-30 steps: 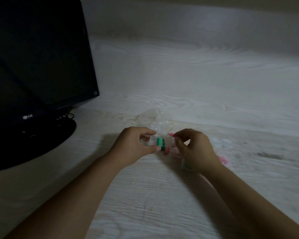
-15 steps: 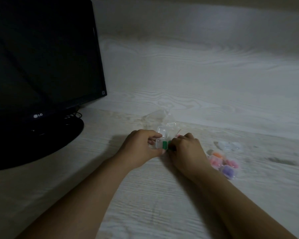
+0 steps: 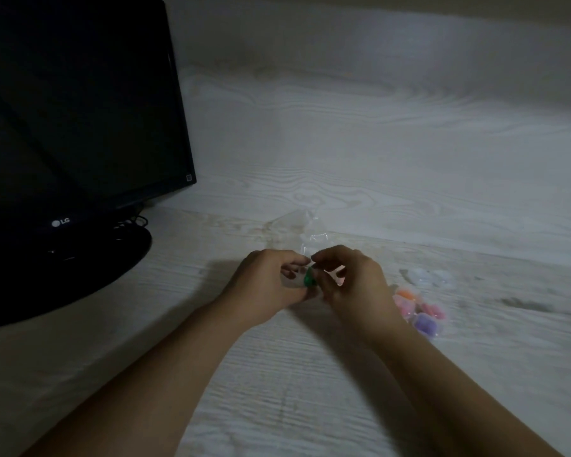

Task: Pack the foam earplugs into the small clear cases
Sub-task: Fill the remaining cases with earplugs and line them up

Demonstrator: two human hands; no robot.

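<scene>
My left hand (image 3: 271, 282) grips a small clear case (image 3: 313, 241) with a green foam earplug (image 3: 310, 278) in it, a little above the table. My right hand (image 3: 353, 285) meets it from the right, thumb and forefinger pinched at the case's top edge. Something pink (image 3: 338, 275) shows between the right hand's fingers; I cannot tell what it is. To the right, several clear cases (image 3: 421, 310) lie in a cluster, holding orange, pink and purple earplugs. Behind them lie empty clear cases (image 3: 429, 277).
A black monitor (image 3: 80, 120) on a round stand (image 3: 89, 268) fills the left side, with cables behind it. A crumpled clear plastic bag (image 3: 294, 221) lies just behind my hands. The pale wood-grain table (image 3: 310, 390) meets a wall at the back.
My right hand brought a pink earplug to the case, pressed against it, then lifted its fingers to the case's top edge. The view has shifted left, uncovering the filled cases on the right.
</scene>
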